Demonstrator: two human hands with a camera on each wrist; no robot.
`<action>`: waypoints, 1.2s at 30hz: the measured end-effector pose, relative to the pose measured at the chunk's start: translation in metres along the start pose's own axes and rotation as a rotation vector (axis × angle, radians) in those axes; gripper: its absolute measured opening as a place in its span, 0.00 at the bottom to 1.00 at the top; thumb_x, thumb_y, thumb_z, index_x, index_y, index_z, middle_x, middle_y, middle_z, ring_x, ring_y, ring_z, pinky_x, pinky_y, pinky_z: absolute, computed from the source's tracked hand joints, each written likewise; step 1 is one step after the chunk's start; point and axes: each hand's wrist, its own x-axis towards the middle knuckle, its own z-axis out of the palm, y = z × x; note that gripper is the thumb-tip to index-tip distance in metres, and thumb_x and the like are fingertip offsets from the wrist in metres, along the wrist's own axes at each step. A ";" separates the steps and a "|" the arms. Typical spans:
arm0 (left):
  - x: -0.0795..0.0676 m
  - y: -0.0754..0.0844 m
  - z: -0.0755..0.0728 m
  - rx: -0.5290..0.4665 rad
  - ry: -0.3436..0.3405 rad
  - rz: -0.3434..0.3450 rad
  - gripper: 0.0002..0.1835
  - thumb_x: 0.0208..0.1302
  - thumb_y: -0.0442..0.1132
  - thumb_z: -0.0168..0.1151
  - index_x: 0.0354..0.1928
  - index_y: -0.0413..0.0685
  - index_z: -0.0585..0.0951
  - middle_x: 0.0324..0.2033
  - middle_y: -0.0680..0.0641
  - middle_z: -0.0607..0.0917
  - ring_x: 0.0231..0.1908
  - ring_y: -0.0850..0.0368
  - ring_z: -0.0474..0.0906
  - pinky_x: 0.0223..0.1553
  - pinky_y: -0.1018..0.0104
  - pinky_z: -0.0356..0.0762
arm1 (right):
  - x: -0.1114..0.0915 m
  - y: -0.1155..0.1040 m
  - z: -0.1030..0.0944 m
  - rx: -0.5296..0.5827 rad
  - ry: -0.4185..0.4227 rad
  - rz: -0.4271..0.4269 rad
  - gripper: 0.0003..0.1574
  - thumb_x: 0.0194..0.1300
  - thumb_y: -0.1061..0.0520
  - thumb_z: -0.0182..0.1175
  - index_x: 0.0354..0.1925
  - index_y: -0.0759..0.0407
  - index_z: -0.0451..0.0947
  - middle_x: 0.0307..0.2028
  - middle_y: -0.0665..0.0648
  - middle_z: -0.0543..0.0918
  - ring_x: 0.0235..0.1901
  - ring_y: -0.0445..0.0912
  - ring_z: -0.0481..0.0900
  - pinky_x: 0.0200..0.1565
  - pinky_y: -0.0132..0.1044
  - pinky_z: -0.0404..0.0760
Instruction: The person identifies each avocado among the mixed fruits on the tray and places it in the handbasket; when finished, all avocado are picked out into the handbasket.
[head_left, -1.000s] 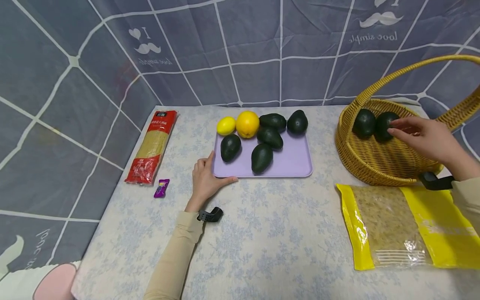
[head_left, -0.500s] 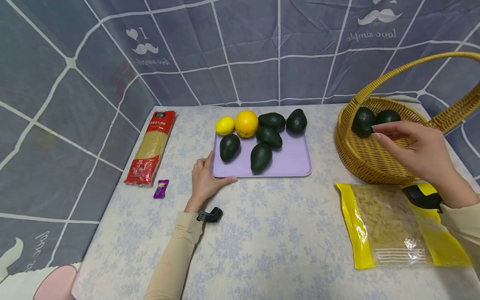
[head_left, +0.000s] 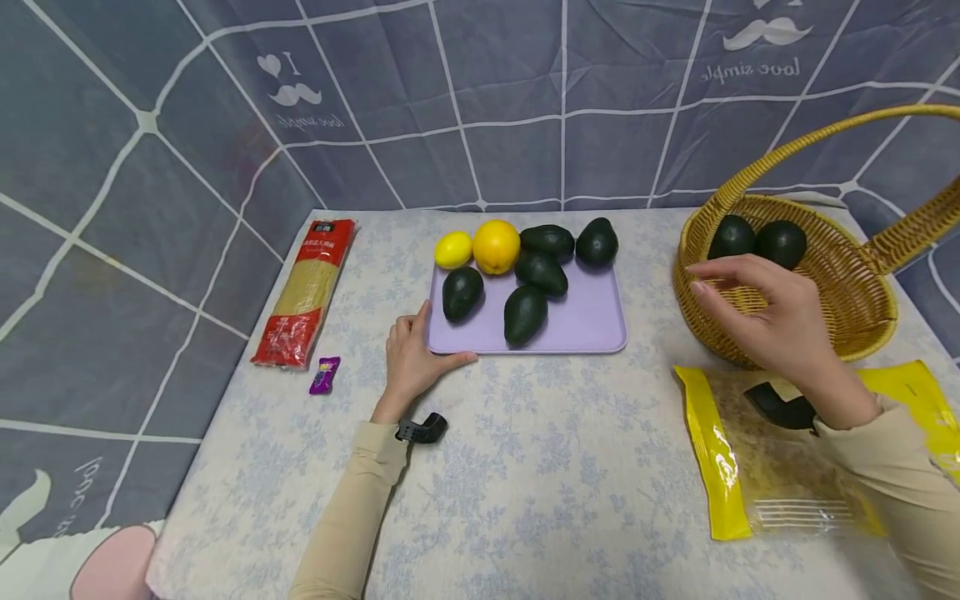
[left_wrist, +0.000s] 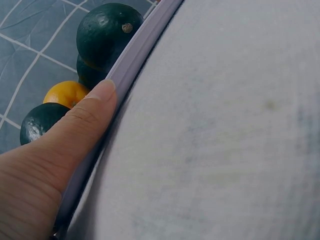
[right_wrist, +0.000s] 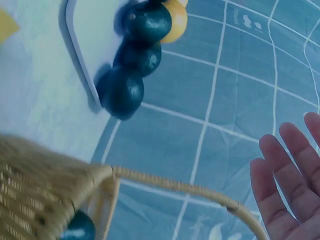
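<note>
Yellow bag (head_left: 780, 479): lies front right on the tabletop (head_left: 510, 467); the right sleeve (head_left: 896, 487) now hides more of it than half a second ago.
Right hand (head_left: 783, 321): the main change; it has drawn left and nearer, from beside the basket avocados to over the front left side of the basket. The fingers are extended, the thumb stands well apart from them, and nothing is held.
Sweet (head_left: 325, 376): lies untouched, left of the left hand.
Left hand (head_left: 412, 358): unmoved, spread around the tray's near left corner, thumb straight along the front edge; it touches the tray but holds no fruit.
Tray (head_left: 581, 321): has not shifted; its near right part is bare.
Tray avocados (head_left: 525, 315): five, placed as a second ago.
Basket (head_left: 855, 304): stands at the right, handle up.
Basket avocados (head_left: 782, 243): both remain side by side toward the back, so the right hand seems to come away free, taking neither out. Whether it has just let one go, I cannot tell.
Orange (head_left: 497, 247) and lemon (head_left: 453, 250): unmoved at the tray's back left.
Noodles (head_left: 303, 296): lie left of the tray, well apart from both hands.
</note>
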 end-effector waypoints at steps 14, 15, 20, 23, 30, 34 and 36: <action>-0.001 0.004 -0.003 0.016 -0.017 -0.007 0.63 0.36 0.62 0.78 0.72 0.42 0.57 0.48 0.36 0.67 0.46 0.43 0.61 0.49 0.51 0.58 | 0.020 0.006 0.036 0.006 -0.031 0.064 0.21 0.54 0.71 0.67 0.48 0.61 0.82 0.39 0.54 0.82 0.32 0.38 0.71 0.39 0.24 0.67; -0.001 0.004 -0.003 0.018 -0.017 -0.007 0.63 0.36 0.61 0.78 0.72 0.42 0.57 0.48 0.36 0.67 0.46 0.43 0.61 0.48 0.51 0.58 | 0.022 0.007 0.038 0.004 -0.034 0.071 0.21 0.55 0.70 0.66 0.49 0.61 0.82 0.39 0.54 0.82 0.33 0.39 0.71 0.39 0.25 0.67; -0.001 0.003 -0.003 0.024 -0.014 -0.008 0.63 0.36 0.61 0.78 0.72 0.42 0.56 0.48 0.36 0.67 0.46 0.43 0.61 0.48 0.51 0.58 | 0.033 0.009 0.050 0.013 -0.059 0.137 0.20 0.59 0.66 0.65 0.51 0.61 0.80 0.45 0.56 0.81 0.40 0.44 0.75 0.42 0.25 0.69; 0.000 0.002 -0.002 0.031 -0.010 -0.005 0.63 0.36 0.61 0.78 0.72 0.41 0.56 0.48 0.36 0.66 0.45 0.43 0.62 0.48 0.51 0.58 | 0.038 0.013 0.058 0.031 -0.075 0.191 0.19 0.61 0.62 0.64 0.52 0.60 0.79 0.47 0.57 0.80 0.45 0.47 0.75 0.43 0.25 0.70; 0.000 0.001 -0.001 0.031 -0.010 -0.005 0.64 0.35 0.63 0.77 0.72 0.42 0.56 0.48 0.36 0.66 0.46 0.43 0.62 0.48 0.52 0.59 | 0.050 0.023 0.076 0.060 -0.085 0.275 0.19 0.63 0.59 0.63 0.53 0.63 0.78 0.50 0.59 0.79 0.49 0.51 0.74 0.43 0.26 0.71; 0.000 0.002 -0.002 0.023 -0.009 -0.003 0.64 0.35 0.62 0.77 0.72 0.42 0.56 0.48 0.36 0.66 0.46 0.43 0.62 0.48 0.52 0.59 | 0.058 0.028 0.083 0.067 -0.085 0.329 0.19 0.64 0.59 0.61 0.53 0.64 0.78 0.50 0.60 0.78 0.50 0.52 0.74 0.44 0.33 0.74; 0.000 0.002 -0.002 0.021 -0.009 -0.002 0.64 0.35 0.62 0.77 0.72 0.42 0.56 0.48 0.36 0.66 0.45 0.44 0.61 0.48 0.52 0.58 | 0.061 0.032 0.086 0.084 -0.085 0.358 0.19 0.65 0.58 0.61 0.53 0.64 0.77 0.50 0.61 0.77 0.51 0.53 0.73 0.46 0.40 0.75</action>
